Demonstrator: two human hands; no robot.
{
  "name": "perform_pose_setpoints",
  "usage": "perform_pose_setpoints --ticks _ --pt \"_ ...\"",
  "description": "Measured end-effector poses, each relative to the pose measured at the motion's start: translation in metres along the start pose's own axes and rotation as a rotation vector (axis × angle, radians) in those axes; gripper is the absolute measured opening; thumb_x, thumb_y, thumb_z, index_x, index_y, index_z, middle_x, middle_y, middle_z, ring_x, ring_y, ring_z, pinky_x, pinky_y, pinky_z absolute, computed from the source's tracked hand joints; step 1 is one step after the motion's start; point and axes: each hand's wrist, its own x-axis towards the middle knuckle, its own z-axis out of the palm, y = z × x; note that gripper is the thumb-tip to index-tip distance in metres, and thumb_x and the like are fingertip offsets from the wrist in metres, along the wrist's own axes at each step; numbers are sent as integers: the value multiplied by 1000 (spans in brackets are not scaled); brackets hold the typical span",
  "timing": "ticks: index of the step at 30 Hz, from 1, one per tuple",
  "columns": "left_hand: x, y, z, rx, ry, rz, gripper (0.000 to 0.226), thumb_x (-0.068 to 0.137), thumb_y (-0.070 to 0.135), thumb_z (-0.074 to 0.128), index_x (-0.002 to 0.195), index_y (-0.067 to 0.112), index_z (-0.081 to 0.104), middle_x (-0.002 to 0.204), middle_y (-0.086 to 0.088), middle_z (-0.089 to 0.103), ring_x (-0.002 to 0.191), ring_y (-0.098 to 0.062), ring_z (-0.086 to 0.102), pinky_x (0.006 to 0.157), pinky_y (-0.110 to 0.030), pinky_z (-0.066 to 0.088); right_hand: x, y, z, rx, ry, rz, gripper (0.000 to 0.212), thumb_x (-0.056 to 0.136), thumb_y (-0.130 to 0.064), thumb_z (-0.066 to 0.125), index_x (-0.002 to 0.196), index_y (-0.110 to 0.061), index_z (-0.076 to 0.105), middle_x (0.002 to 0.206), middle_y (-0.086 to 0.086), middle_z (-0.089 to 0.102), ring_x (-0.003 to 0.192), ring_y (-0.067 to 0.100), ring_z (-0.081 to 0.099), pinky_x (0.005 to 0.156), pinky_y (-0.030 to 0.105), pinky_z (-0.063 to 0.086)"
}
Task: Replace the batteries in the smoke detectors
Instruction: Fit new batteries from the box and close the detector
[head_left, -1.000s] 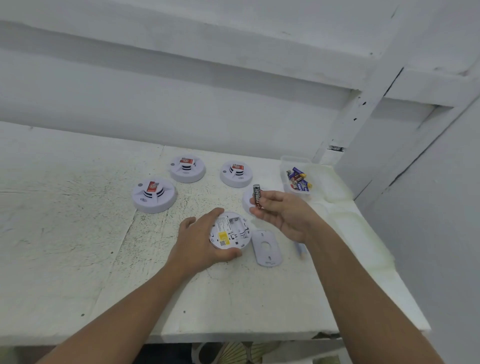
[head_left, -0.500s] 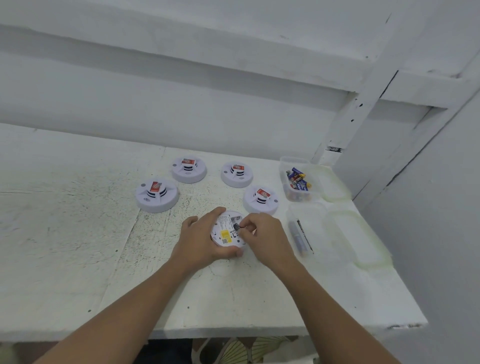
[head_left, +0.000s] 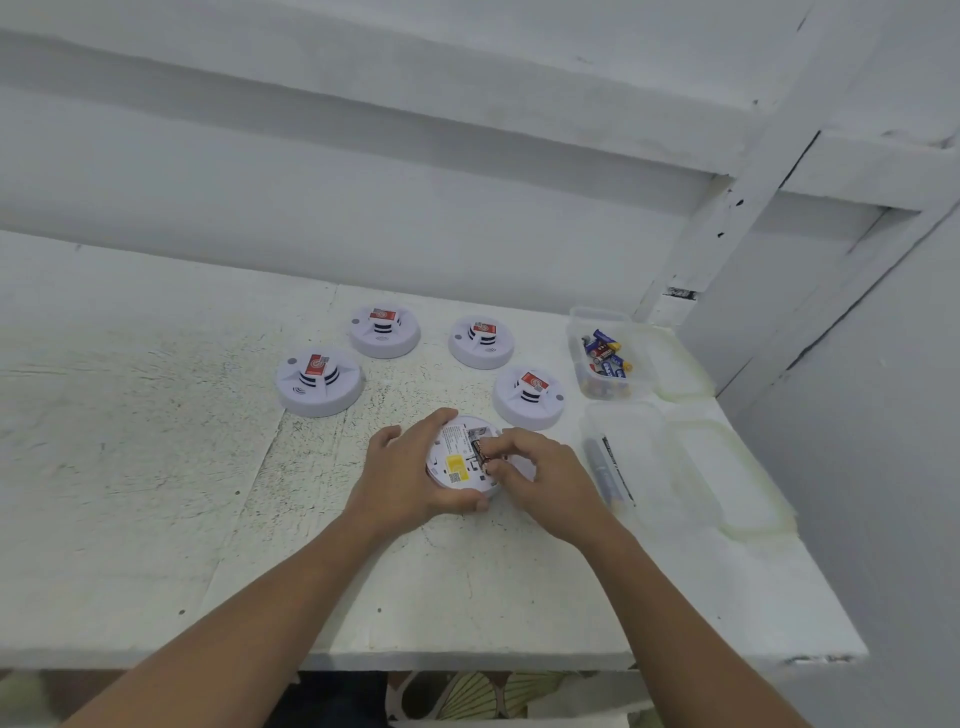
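On the table (head_left: 156, 467), our left hand (head_left: 410, 478) grips the upturned detector (head_left: 453, 461) by its rim; our right hand (head_left: 545, 478) pinches a battery (head_left: 477, 451) at its bay, spares (head_left: 605, 356) at two o'clock. We judge it light, rigid, slick: pinch mid-barrel.

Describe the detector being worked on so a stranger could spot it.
On the white table, five round white detectors sit left of a clear battery tub. Take the nearest one, gripped by the left hand while the right hand pinches a battery. Only it lies face down, showing a yellow sticker; the others show red labels.
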Motion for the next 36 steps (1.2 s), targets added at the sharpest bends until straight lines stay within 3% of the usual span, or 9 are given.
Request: perform_pose_setpoints --ticks 2,3,8,11,17,24,28,31,36 --pt "2 -2 1 19 7 26 99 54 50 87 138 31 38 111 19 47 88 37 14 110 -36 19 1 3 1 70 12 18 14 87 -15 63 98 -21 71 103 -13 69 99 1 60 89 21 48" --pt "3 -3 2 34 12 39 98 53 52 86 136 31 39 110 20 48 91 41 10 110 -35 18 2 4 2 92 17 19 14 87 -14 64 97 -20 71 102 -13 69 99 1 61 88 19 47" --pt "10 -12 7 81 -10 49 101 42 72 76 129 36 40 102 29 50 98 27 33 111 -32 16 6 12 10 111 60 11 16 86 -14 66 98 -22 72 104 -13 68 103 -6 56 86 3 39" --pt "10 -11 7 89 3 56 100 44 71 78 129 36 40 102 26 51 98 27 31 110 -32 16 6 13 11 104 73 8 17 86 -14 66 100 -22 73 105 -12 68 102 -11 54 83 -2 35" --pt "8 -7 5 98 23 72 98 48 65 80 130 32 40 101 27 47 97 38 14 109 -33 17 7 13 12 67 87 -1 14 85 -12 67 96 -18 74 103 -11 68 99 -9 55 83 -1 36" --pt "10 -9 6 107 1 78 94 45 74 72 125 37 40 96 32 48 95 26 35 109 -32 17 7 8 9 41 74 -22 13 85 -11 68 95 -14 74 96 -16 64 95 -10 54 81 -2 35" --pt "9 -8 7 109 15 80 95 47 72 74 127 35 39 97 34 45 96 29 32 110 -32 16 1 10 11 17 91 -69 17 86 -8 66 101 -12 73 101 -17 63 103 1 55 90 5 38" --pt "9 -7 6 96 19 68 90 52 61 82 126 35 39 97 33 45 94 36 22 109 -30 15 -1 12 16 -45 124 -139 20 86 -6 63 103 -9 72 107 -7 66 103 1 53 90 2 36" --pt "10 -11 7 99 21 81 88 51 63 81 125 35 41 95 28 51 96 33 26 107 -30 17 -2 13 18 -132 108 -179 22 86 -8 61 106 -8 72 113 1 67 105 1 51 90 -1 32"
